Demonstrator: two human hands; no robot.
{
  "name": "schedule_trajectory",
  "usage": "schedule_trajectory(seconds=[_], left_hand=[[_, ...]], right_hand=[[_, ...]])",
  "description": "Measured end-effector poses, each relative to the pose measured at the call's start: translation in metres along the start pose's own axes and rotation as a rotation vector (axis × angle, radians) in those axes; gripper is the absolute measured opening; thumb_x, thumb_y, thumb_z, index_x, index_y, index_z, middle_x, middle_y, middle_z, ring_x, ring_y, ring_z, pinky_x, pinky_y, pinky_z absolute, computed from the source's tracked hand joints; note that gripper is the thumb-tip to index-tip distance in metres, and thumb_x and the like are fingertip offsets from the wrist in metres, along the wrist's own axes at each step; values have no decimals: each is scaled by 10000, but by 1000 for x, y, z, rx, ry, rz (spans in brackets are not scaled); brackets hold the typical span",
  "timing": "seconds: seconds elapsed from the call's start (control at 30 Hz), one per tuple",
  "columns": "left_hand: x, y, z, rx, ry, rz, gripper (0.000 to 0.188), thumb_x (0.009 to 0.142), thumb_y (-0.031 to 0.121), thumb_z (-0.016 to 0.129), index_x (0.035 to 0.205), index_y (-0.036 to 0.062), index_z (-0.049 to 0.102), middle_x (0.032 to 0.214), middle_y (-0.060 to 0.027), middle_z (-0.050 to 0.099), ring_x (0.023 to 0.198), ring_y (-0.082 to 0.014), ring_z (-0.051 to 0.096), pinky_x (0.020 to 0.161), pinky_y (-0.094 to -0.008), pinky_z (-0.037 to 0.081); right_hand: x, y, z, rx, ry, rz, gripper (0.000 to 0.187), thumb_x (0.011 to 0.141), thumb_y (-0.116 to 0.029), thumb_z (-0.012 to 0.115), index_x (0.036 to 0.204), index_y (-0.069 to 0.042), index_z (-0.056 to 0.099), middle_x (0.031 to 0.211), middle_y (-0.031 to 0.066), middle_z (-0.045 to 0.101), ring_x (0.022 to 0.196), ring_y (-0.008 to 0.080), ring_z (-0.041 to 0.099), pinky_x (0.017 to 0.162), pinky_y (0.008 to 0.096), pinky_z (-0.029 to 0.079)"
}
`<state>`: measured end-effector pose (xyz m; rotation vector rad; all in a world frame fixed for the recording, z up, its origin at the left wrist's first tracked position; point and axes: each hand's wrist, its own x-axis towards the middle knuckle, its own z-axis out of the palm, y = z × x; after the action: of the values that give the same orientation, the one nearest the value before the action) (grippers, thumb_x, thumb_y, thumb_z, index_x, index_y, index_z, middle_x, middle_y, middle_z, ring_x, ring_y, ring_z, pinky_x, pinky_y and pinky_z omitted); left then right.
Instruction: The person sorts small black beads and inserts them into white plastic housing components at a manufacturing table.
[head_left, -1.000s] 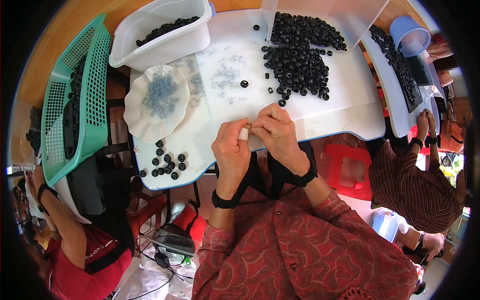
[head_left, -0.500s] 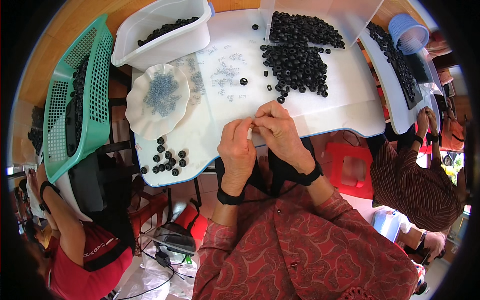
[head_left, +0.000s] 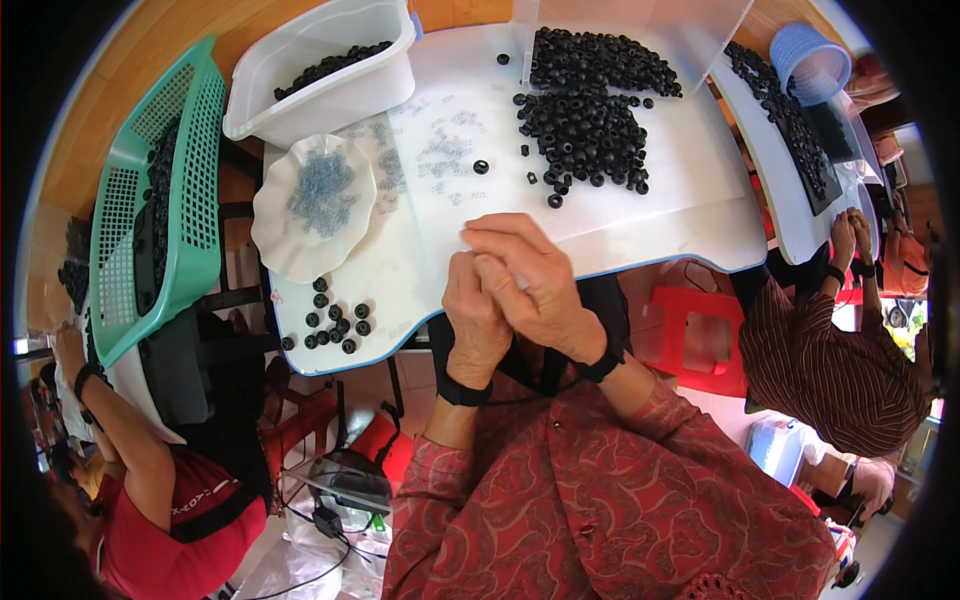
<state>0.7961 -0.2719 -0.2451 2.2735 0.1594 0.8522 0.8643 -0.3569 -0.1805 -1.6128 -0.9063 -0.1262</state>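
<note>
My two hands meet over the near edge of the white table (head_left: 680,225). My left hand (head_left: 476,318) is closed, its fingertips largely hidden by my right. Across it lies my right hand (head_left: 540,285), fingers curled together. Whatever they hold, if anything, cannot be seen. Beyond them spreads a heap of small black ring-shaped parts (head_left: 590,140), with a single black ring (head_left: 481,167) apart from it. To the left, a wavy-edged white plate (head_left: 268,240) carries small clear bluish pieces (head_left: 325,190). Assembled-looking black round pieces (head_left: 335,328) stand at the table's left front corner.
A white tub (head_left: 385,95) with black parts stands at the back left, beside a green basket (head_left: 205,220). A clear box (head_left: 640,30) lies behind the heap. Co-workers sit on both sides; a red stool (head_left: 690,340) is at right.
My right hand has shifted left and folded over my left, covering its fingertips. The small white piece seen at my left fingers before is now out of sight.
</note>
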Motion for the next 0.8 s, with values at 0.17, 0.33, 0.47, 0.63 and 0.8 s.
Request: schedule_trajectory(seconds=[0.17,0.33,0.47,0.63,0.8], left_hand=[[-13,-10,12,-257,-3,-136,370,869,85,710,1202,-20,588,1077,-190,638,949,-380,656,737,-456,538],[-17,-20,18,-37,78,28,419,828,67,751,1196,-51,590,1112,-198,639,974,-377,656,769,-458,536],[-16,-20,17,42,53,94,436,816,66,765,1194,-64,591,1113,-201,636,980,-372,655,779,-453,535],[-13,-15,10,153,38,155,448,821,64,760,1215,-67,591,1123,-193,634,1004,-378,650,795,-450,538],[-2,-10,5,-7,-21,126,427,817,55,760,1201,-44,601,1097,-182,651,971,-380,660,777,-456,542]], right_hand=[[7,16,10,-58,-265,-67,206,945,-98,558,1064,-8,700,1039,106,684,983,276,608,912,389,418],[9,22,14,13,-295,9,210,976,-192,502,873,-74,642,893,35,652,853,241,565,793,374,396],[9,22,14,0,-290,63,196,976,-176,491,864,-80,620,880,33,638,847,235,559,801,371,395],[10,20,16,5,-261,84,184,981,-177,486,876,-91,611,871,32,617,843,239,554,808,371,396],[8,30,13,24,-250,68,200,997,-178,473,878,-98,612,884,30,618,854,243,550,817,375,400]])
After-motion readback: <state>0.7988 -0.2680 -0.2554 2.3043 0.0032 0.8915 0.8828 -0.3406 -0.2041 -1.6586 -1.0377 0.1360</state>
